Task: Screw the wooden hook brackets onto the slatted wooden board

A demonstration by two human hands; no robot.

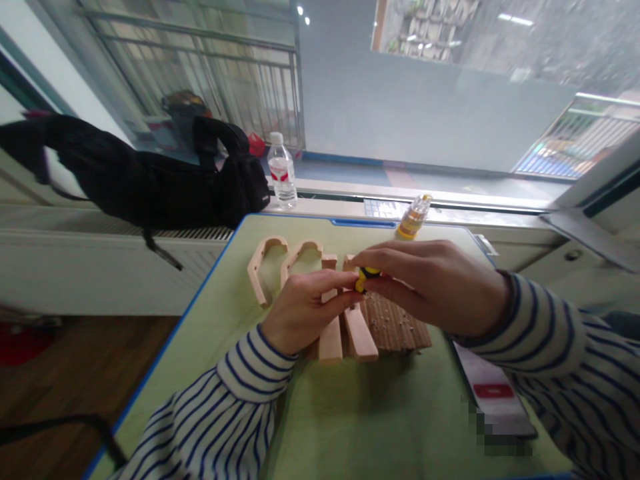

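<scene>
My right hand [440, 283] is closed round a small yellow-and-black tool [369, 272] that looks like a screwdriver; its tip is hidden. From the other side, my left hand [310, 303] pinches the tool's lower yellow part between thumb and fingertips. Under both hands lie two straight pale wooden bars [361, 337], side by side and partly covered by my fingers. They rest by a brown ridged board [397, 323] with several small bits, perhaps screws, scattered over it. Left of my left hand are two hook-shaped wooden pieces [257, 270] with holes in them.
The green table [200, 373] has a blue edge. At its far side stands a small bottle of yellow liquid [414, 217]. A water bottle [283, 175] and a black bag [165, 183] are on the sill by the window. A phone [493, 387] lies under my right forearm.
</scene>
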